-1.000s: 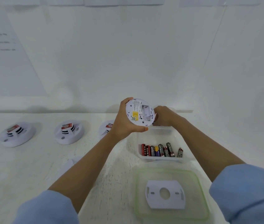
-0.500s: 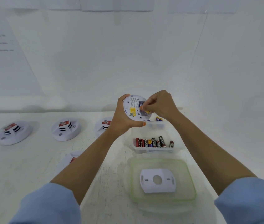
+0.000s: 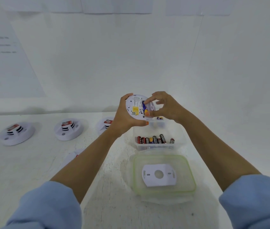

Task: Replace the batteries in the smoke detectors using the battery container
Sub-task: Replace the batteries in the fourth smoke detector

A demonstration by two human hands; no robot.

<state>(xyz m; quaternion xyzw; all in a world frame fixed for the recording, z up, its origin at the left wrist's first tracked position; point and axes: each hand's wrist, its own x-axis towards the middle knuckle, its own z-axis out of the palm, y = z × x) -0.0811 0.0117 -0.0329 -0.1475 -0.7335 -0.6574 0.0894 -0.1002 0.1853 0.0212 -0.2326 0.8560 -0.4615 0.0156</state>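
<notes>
Right hand (image 3: 169, 106) has brought a battery (image 3: 145, 108) from the container (image 3: 178, 138); its grip pinches it into the detector (image 3: 135, 106) (back up), which the left hand (image 3: 124, 118) grips above the desk (image 3: 31, 171). Cell nearly seated, prob.

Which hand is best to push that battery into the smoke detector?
Probably the right hand: it pinches the battery at the smoke detector's back, while the left hand grips the detector's rim.

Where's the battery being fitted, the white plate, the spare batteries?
Blue battery (image 3: 144, 107), head view, its blue side.
White plate (image 3: 167, 180), head view, beside its hole.
Spare batteries (image 3: 155, 140), head view, middle of row.
</notes>
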